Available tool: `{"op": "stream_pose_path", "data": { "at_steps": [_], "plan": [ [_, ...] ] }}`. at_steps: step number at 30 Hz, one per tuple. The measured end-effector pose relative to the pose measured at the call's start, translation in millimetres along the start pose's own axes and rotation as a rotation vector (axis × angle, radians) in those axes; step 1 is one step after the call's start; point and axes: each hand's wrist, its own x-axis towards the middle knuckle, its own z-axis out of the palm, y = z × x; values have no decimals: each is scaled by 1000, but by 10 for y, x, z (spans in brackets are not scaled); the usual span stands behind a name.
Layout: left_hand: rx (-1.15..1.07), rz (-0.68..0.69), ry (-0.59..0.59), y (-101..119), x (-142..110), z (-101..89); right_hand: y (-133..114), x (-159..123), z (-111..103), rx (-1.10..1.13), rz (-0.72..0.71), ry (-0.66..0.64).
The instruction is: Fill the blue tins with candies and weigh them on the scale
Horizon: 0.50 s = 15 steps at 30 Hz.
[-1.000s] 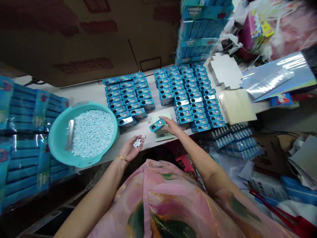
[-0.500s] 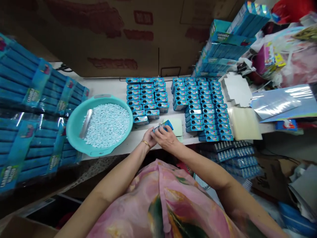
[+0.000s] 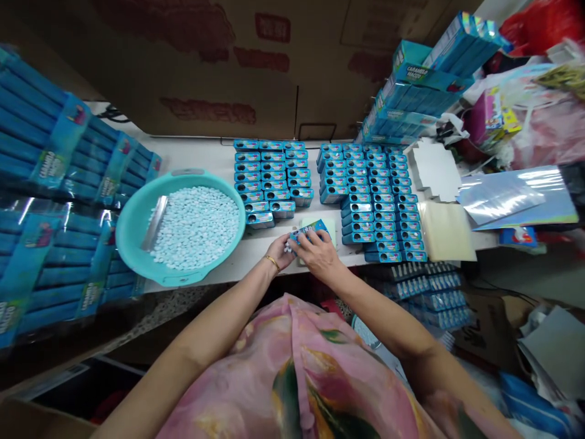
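My right hand (image 3: 320, 255) grips a small blue tin (image 3: 309, 230) just above a pale green scale (image 3: 325, 227) at the table's front edge. My left hand (image 3: 280, 251), with a gold bracelet on the wrist, is cupped against the tin's left end and holds a few white candies (image 3: 289, 247). Both hands touch each other over the tin. A teal basin (image 3: 137, 227) full of pale blue-white candies (image 3: 196, 227), with a metal scoop (image 3: 154, 223) in it, sits to the left.
Two blocks of blue tins (image 3: 273, 177) (image 3: 375, 198) cover the white table (image 3: 201, 160). Wrapped blue packs (image 3: 55, 201) stack at left, blue cartons (image 3: 411, 91) at back right, flat white card (image 3: 434, 167) and a cream pad (image 3: 445, 230) at right.
A second ago my left palm lay open with candies while the right hand held the tin on the scale. The hands then met, and the tin now tilts against the left hand.
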Motion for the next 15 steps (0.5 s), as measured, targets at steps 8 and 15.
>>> {"op": "stream_pose_path", "data": {
  "at_steps": [8,15],
  "plan": [
    [-47,32,108,34,7,7,368,-179,82,370,379,179],
    [-39,14,135,175,-123,-87,576,-314,731,985,643,371]
  ]
}}
